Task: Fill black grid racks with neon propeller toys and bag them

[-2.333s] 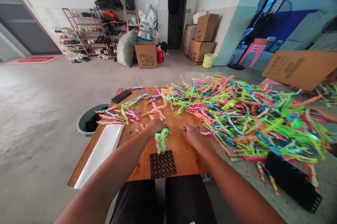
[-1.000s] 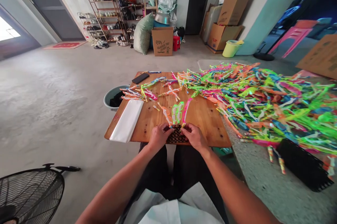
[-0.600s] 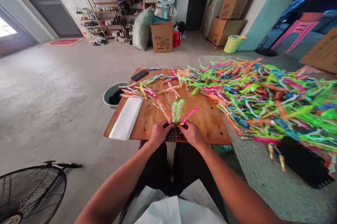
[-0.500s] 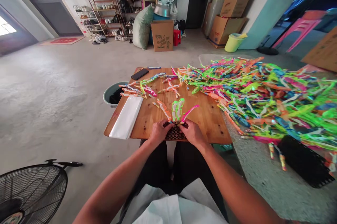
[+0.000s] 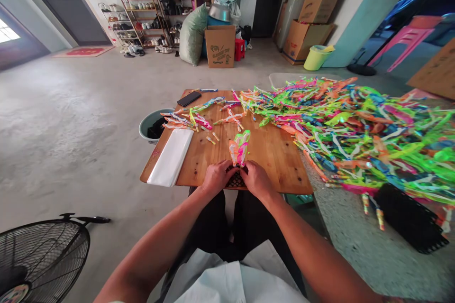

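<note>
At the front edge of the wooden table [image 5: 273,160], my left hand [image 5: 216,176] and my right hand [image 5: 256,177] are close together, fingers pinched. A black lattice tray [image 5: 236,180] with rows of holes lies between them, partly covered by my hands. My left hand pinches the lower end of an orange glasses-shaped plastic toy [image 5: 232,150], which stands up. My right hand pinches the lower end of a pink plastic toy [image 5: 242,151] beside it. Green plastic toys [image 5: 245,136] rise just behind these two. The toys' lower tips are hidden by my fingers.
Right is a large heap of coloured toys [image 5: 355,127], with black trays [image 5: 410,217] near it. A stack of white plastic bags [image 5: 170,157], a phone [image 5: 189,99] and loose toys [image 5: 181,120] lie left. A basin [image 5: 147,125] and a fan [image 5: 42,255] stand beside the table.
My hands have drawn closer together. The orange and pink toys, which leaned outward apart, now stand nearly upright side by side in front of the green ones.
</note>
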The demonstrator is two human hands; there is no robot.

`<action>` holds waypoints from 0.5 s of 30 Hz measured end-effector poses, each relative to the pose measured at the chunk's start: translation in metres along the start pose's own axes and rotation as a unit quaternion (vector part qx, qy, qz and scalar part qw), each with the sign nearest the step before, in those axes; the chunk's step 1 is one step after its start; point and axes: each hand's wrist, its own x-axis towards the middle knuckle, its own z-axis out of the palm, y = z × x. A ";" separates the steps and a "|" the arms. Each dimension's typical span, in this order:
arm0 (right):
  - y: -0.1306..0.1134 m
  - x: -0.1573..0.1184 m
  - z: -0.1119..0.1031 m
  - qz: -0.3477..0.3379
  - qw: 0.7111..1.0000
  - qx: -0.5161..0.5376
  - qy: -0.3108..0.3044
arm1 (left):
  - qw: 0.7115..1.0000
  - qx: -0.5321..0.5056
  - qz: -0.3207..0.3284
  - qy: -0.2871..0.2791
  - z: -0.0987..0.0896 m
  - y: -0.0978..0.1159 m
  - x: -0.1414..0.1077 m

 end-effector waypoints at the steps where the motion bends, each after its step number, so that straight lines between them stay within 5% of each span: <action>1: 0.000 0.001 -0.001 0.002 1.000 0.004 -0.001 | 1.000 -0.020 -0.012 0.002 0.001 -0.002 0.001; 6: 0.001 0.004 -0.003 0.000 1.000 0.021 0.000 | 0.996 -0.071 -0.046 -0.004 0.000 -0.005 0.005; 15: 0.000 -0.005 0.009 -0.001 0.999 -0.002 0.050 | 0.990 0.080 0.117 0.012 0.000 -0.005 0.003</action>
